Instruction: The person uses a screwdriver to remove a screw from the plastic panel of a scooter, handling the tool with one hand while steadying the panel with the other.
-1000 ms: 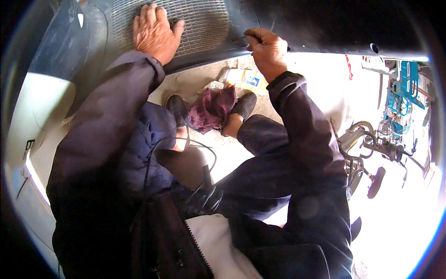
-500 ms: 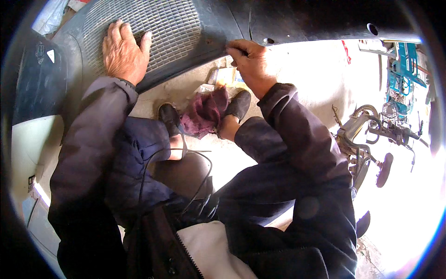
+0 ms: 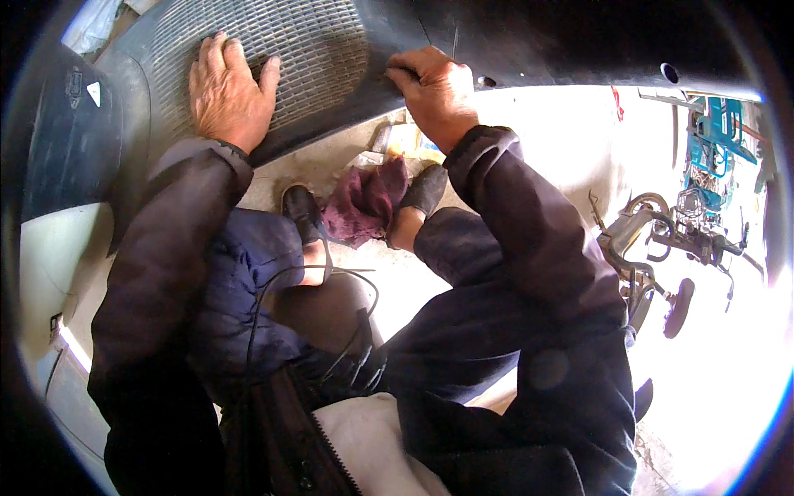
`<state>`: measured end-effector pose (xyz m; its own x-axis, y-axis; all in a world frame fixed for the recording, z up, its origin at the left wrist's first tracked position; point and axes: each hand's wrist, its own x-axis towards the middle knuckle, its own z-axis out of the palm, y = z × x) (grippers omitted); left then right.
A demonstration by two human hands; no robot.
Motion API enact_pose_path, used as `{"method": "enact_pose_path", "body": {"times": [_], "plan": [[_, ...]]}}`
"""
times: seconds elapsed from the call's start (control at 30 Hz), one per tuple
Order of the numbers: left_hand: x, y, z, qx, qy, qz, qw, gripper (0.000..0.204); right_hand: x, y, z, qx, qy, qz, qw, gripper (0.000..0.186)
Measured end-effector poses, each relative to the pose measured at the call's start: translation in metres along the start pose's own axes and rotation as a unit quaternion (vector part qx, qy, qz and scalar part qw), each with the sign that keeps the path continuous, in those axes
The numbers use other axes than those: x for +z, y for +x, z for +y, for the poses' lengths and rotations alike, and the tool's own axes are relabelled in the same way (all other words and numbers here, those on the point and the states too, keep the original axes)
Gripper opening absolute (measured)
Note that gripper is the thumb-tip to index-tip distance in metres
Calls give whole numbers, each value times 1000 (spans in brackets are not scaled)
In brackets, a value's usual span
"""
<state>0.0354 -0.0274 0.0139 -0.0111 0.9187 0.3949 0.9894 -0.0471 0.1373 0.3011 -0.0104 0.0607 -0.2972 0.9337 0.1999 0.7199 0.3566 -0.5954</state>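
Note:
In front of me is a large dark panel [image 3: 529,37], which looks like a vehicle bumper with a light mesh grille [image 3: 310,83]. My left hand [image 3: 233,95] lies flat on that mesh, fingers spread and thumb held out. To its right, my right hand [image 3: 438,93] is at the panel's lower edge, beside the mesh. Thumb and forefinger there are pinched together against the dark surface. Whatever may be between those fingertips is too small or hidden to make out. Round holes [image 3: 669,73] show along the panel to the right.
A maroon cloth [image 3: 364,202] lies on the floor between my shoes, with a yellowish packet [image 3: 405,139] behind it. A dark cord [image 3: 376,289] loops over my lap. On the right stand a bicycle-like frame [image 3: 633,240] and blue metal racks [image 3: 721,132]. A pale body panel [image 3: 62,256] is at the left.
My right hand has slid a little left and up along the panel edge. My left hand keeps its place on the mesh, and the whole view has shifted slightly.

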Motion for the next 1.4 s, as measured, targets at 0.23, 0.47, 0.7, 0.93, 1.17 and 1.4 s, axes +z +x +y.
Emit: {"method": "enact_pose_path", "body": {"times": [0.23, 0.47, 0.7, 0.93, 1.17, 1.4], "plan": [[-4, 0, 2, 0, 9, 4, 1000, 62, 7, 6, -3, -23, -29, -31, 999, 10], [-7, 1, 4, -5, 4, -6, 1000, 61, 2, 5, -6, -43, -39, -34, 998, 12], [-4, 0, 1, 0, -1, 9, 1000, 60, 5, 1, -10, -99, -91, -35, 990, 13], [-4, 0, 0, 7, 6, 11, 1000, 60, 2, -3, -10, -48, -58, -32, 997, 13], [-4, 2, 2, 7, -18, 1, 1000, 60, -20, -25, -24, 11, 27, 3, 1000, 13], [-6, 0, -6, 86, -33, -31, 995, 52, -21, -89, -41, -73, 56, -175, 980, 12]]}}
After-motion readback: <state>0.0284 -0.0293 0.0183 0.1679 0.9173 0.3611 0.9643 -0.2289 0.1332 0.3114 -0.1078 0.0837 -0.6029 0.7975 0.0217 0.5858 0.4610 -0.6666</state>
